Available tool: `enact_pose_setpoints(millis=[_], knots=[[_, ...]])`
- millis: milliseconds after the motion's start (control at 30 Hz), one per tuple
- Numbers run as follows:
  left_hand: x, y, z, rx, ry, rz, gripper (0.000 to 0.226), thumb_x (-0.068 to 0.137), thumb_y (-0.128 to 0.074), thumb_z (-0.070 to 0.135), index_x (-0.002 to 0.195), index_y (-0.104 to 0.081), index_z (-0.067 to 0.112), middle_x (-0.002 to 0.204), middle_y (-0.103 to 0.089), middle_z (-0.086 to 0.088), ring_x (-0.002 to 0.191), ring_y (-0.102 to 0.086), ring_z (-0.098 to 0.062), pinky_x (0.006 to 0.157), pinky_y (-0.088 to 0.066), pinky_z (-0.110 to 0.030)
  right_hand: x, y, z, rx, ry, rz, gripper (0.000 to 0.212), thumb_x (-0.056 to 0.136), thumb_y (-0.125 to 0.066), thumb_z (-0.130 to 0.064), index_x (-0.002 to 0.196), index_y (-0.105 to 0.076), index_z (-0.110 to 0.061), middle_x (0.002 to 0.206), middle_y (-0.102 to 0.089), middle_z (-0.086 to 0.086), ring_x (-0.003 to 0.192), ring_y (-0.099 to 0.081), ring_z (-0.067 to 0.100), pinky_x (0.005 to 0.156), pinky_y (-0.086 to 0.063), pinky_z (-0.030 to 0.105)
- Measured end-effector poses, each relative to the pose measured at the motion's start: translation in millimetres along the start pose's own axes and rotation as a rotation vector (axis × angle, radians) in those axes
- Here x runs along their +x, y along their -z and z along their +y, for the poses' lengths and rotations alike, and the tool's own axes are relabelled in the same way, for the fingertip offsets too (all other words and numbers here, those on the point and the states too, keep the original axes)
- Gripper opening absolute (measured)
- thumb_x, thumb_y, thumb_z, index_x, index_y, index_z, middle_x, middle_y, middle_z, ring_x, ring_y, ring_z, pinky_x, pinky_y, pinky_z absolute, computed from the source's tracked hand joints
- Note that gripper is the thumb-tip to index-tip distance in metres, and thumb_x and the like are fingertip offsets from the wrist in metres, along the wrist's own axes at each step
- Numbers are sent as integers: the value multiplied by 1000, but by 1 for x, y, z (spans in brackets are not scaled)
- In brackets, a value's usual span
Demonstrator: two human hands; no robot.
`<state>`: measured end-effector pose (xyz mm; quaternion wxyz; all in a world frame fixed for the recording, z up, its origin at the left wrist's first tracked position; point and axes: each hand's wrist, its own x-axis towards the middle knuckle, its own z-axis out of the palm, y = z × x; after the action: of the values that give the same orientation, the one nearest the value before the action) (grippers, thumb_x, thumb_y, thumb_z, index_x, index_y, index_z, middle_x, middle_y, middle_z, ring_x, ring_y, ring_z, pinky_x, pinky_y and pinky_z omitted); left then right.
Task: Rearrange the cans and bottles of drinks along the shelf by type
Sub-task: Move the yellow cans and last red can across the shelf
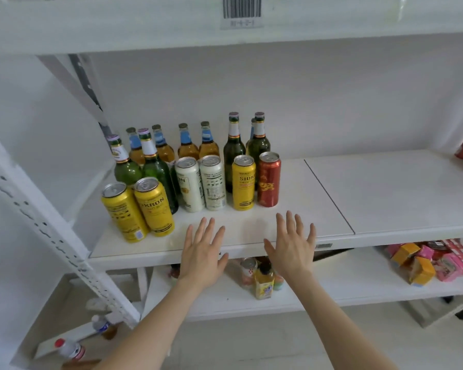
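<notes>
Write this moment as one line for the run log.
left hand: open, empty | right hand: open, empty | both over shelf front edge | yellow cans apart, white cans between | sorting unfinished

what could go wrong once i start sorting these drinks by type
1. The amber bottles stand at the back behind the white cans. Reaching over with the left hand or right hand might topple a can.
2. The leftmost yellow can stands near the front edge of the shelf, so a nudge could send it off.
3. The green bottles look like glass and are packed close, so pulling one out may tip its neighbours.
</notes>
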<state>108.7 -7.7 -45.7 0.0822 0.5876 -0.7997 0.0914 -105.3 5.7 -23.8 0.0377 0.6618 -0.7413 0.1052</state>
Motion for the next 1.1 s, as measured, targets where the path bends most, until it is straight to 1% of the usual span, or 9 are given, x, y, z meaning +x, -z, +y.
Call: enact_pose_setpoints(millis=[133, 200, 333, 433, 567, 733, 833, 933, 1100], knots=[[-25, 3, -59, 8, -6, 21, 66, 91, -54, 51, 148, -41, 20, 159, -30, -11, 150, -20, -31, 121, -4, -50, -10, -1, -60, 2, -3, 21, 73, 98, -38, -54, 156, -15, -17, 164, -16, 10, 152, -10, 28, 119, -5, 55], [-39, 5, -86, 6, 16, 25, 66, 91, -54, 51, 148, -42, 20, 159, -31, -11, 150, -20, -31, 119, -5, -52, -14, -2, -87, 8, 1, 26, 72, 97, -40, -53, 155, -18, -16, 163, -18, 11, 151, -12, 29, 119, -6, 55], [-66, 11, -134, 12, 64, 45, 66, 91, -55, 50, 148, -42, 19, 158, -34, -12, 148, -24, -33, 119, -18, -55, -15, -4, -136, 10, 34, 19, 72, 96, -44, -53, 154, -22, -16, 162, -21, 11, 150, -15, 30, 118, -8, 57], [-79, 16, -163, -8, 120, 58, 66, 92, -55, 48, 149, -39, 19, 158, -33, -13, 148, -24, -33, 119, -20, -56, -13, -3, -167, 22, 73, 17, 73, 95, -45, -53, 153, -22, -16, 162, -21, 11, 150, -14, 29, 118, -8, 57], [-89, 22, -195, 4, 178, 87, 64, 91, -59, 46, 146, -43, 17, 153, -41, -16, 145, -31, -35, 117, -24, -55, -8, -3, -198, 56, 114, 50, 74, 93, -49, -54, 152, -24, -16, 160, -26, 10, 148, -20, 29, 117, -13, 56], [-85, 24, -224, 1, 231, 81, 63, 91, -59, 44, 144, -44, 12, 151, -41, -17, 143, -34, -37, 117, -26, -52, 5, -5, -220, 117, 158, 51, 75, 93, -48, -56, 152, -21, -17, 161, -25, 7, 148, -21, 27, 117, -15, 55], [-75, 20, -236, -107, 238, 83, 67, 92, -59, 43, 146, -40, 9, 151, -41, -18, 142, -34, -36, 116, -30, -49, 16, -9, -227, 171, 164, 24, 77, 93, -48, -57, 153, -19, -18, 161, -26, 4, 147, -23, 26, 118, -16, 53], [-64, 16, -238, -258, 233, 81, 70, 92, -60, 44, 148, -35, 9, 151, -41, -15, 140, -37, -33, 114, -31, -43, 27, -15, -231, 296, 187, -4, 77, 91, -52, -57, 152, -23, -19, 156, -35, 1, 142, -32, 26, 115, -22, 51], [-40, 10, -236, -702, 322, 43, 75, 90, -66, 42, 150, -29, 17, 152, -41, -6, 139, -39, -23, 110, -33, -36, 53, -27, -235, 643, 211, -149, 76, 87, -65, -47, 148, -31, -19, 146, -48, 2, 132, -46, 26, 106, -39, 50]])
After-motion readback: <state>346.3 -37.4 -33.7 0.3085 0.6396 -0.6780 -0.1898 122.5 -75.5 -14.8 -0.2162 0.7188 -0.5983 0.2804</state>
